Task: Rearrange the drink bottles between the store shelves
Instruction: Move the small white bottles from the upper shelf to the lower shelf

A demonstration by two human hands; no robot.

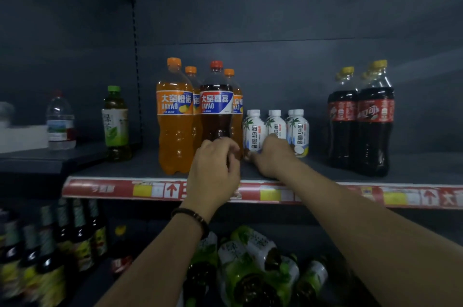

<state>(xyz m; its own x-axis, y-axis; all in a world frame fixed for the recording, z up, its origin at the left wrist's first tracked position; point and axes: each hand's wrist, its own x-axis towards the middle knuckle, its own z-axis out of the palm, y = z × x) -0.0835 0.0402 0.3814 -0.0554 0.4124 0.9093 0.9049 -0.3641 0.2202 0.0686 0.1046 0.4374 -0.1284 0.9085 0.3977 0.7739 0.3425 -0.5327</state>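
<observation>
Head view: both hands are up on the shelf [112, 169] with the red price strip. The left hand [213, 169] is curled around the bottom of the big dark Dayao soda bottle [216, 106], the one with the red cap. It looks like it is grasping that bottle low down. The right hand [271, 156] sits at the foot of the little white coconut drink bottles [275, 126]. Its fingers are hidden, so I cannot tell if it grips one or only touches them.

What could go wrong? The dark bottle is tall and held near its base, so it could tip when it moves. It stands touching the big orange soda bottle [174, 116] and has more orange ones right behind it. A bump could knock those over. The small white bottles stand close together, so pushing one could topple the others. The two cola bottles [360, 118] are well apart and look safe. Anything that rolls off the edge would fall onto the green tea bottles [253, 256] lying below.
</observation>
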